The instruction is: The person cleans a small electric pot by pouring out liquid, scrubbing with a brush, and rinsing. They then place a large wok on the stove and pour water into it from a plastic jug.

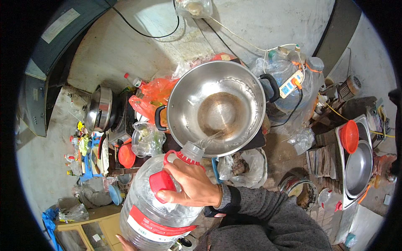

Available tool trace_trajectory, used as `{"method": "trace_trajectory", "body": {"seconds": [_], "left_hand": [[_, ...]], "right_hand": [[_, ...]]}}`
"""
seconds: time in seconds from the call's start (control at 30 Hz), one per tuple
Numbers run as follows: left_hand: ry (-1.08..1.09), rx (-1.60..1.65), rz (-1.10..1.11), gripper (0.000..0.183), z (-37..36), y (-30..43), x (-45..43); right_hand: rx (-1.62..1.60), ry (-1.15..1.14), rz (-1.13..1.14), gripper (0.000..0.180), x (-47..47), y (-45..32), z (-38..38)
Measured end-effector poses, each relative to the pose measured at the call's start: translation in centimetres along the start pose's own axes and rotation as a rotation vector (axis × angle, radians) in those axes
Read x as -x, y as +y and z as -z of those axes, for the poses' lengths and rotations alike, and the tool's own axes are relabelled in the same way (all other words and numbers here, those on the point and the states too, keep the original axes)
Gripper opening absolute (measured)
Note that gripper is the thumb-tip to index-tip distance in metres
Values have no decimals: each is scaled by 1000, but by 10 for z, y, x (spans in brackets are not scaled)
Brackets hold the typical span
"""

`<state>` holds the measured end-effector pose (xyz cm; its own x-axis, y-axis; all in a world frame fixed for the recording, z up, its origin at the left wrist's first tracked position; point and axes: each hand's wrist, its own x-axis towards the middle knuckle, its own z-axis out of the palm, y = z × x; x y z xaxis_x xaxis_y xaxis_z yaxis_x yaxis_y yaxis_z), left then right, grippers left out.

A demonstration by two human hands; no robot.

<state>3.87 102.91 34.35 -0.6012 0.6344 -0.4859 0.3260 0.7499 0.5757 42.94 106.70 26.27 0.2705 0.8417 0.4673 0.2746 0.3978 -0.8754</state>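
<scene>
A large clear plastic water jug (163, 216) with a red and white label is tilted forward. Its open neck (192, 152) lies just over the near rim of a two-handled steel wok (185, 109). Water streams from the neck into the wok, where a shallow pool covers the brownish bottom. My right hand (191, 185) grips the jug by its red handle ring (183, 157) and also holds the red screw cap (161, 185) with the thumb. At the jug's lower end, only the fingers of my left hand (125, 244) show, supporting it.
A power strip (290, 84) hangs by the wok's right handle, against bagged bottles. Left are orange plastic bags (154, 94), a lidded steel pot (100, 108) and a red bowl (127, 156). A lined bin (254, 169) stands below; a steel sink (348, 194) is at right.
</scene>
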Motion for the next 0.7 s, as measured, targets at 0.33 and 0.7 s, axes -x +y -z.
{"method": "trace_trajectory", "body": {"seconds": [0.33,0.7], "left_hand": [[-82,-4,-121,96,33,-12,-21],[348,-50,-213,85,-1,16,28]], "right_hand": [[-69,-35,-71,66,-3,1,6],[-143,-38,-112,57,-3,2,12]]}}
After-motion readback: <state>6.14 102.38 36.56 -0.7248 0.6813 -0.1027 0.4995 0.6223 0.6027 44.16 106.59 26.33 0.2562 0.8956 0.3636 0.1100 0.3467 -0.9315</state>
